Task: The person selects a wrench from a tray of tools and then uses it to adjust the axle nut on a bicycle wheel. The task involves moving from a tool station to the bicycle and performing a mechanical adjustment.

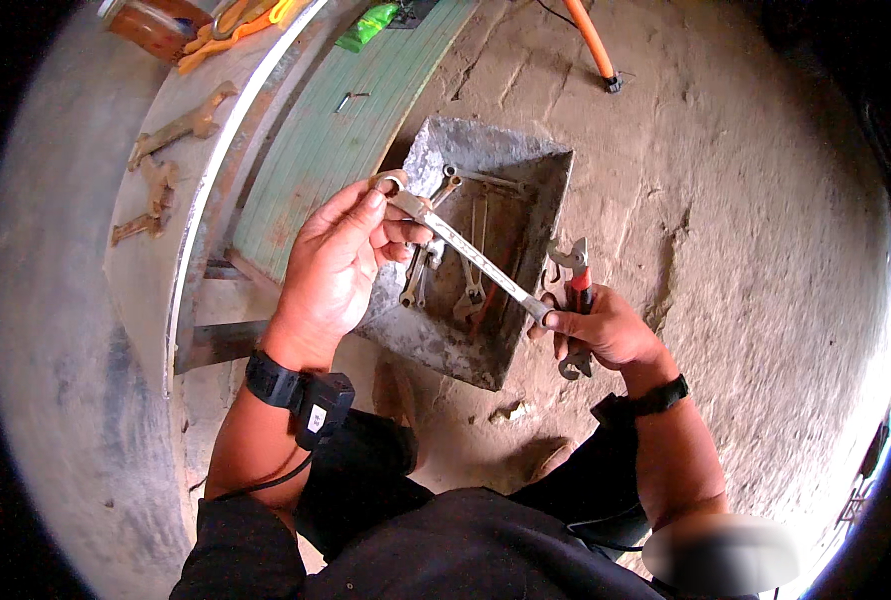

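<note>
A long silver wrench (478,258) is stretched between my two hands over a grey metal tray. My left hand (331,260) is closed on its upper end, near a ring-shaped head by the thumb. My right hand (616,330) pinches the lower end between thumb and fingers. The same right hand also grips a double-headed wrench (581,284) with a red and black handle, its hooked jaws sticking out above and below the fingers. Several wrenches (474,295) lie inside the tray (446,355), partly hidden by my left hand and the silver wrench.
Left of the tray stands a green slatted bench (311,150) with a small metal piece (352,100) and a green packet (369,27). Rusty wrenches (181,128) rest on the pale curved tabletop (131,270), beside a jar (156,25). An orange pole (592,40) meets the rough floor (756,250).
</note>
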The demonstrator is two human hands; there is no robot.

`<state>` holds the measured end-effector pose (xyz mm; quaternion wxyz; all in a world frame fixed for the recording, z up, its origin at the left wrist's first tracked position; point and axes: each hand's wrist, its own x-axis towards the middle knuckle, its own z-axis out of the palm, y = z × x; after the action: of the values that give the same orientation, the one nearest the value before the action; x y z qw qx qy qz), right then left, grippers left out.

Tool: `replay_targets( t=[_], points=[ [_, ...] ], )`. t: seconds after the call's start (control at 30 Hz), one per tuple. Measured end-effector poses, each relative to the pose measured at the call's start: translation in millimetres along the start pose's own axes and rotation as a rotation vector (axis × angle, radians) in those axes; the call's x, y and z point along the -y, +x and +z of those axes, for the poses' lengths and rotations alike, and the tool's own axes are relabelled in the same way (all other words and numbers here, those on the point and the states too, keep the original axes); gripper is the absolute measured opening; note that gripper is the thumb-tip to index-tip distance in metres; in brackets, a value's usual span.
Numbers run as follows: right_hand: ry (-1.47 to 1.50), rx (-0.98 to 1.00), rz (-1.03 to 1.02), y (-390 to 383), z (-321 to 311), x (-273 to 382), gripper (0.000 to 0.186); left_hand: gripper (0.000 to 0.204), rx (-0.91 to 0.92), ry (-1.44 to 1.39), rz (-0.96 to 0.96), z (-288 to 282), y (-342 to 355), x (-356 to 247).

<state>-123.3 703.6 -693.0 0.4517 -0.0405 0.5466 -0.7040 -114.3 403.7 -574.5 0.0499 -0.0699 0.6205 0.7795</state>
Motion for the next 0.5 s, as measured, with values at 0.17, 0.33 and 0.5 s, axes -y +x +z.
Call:
replay_targets(
  t=[0.17,0.33,0.5],
  points=[
    [0.158,-0.009,-0.072,-5.7,4.1,5.2,0.021,0.033,0.0,-0.007,0.013,-0.7,-2.5,-1.5],
    [0.163,0.008,-0.061,-7.5,0.4,3.2,0.023,0.034,-0.005,-0.002,0.015,1.6,-1.7,-0.6],
    [0.092,0.003,-0.046,-6.5,-13.0,-11.3,0.024,0.034,-0.018,0.004,0.015,3.2,-0.4,0.9]
  ],
)
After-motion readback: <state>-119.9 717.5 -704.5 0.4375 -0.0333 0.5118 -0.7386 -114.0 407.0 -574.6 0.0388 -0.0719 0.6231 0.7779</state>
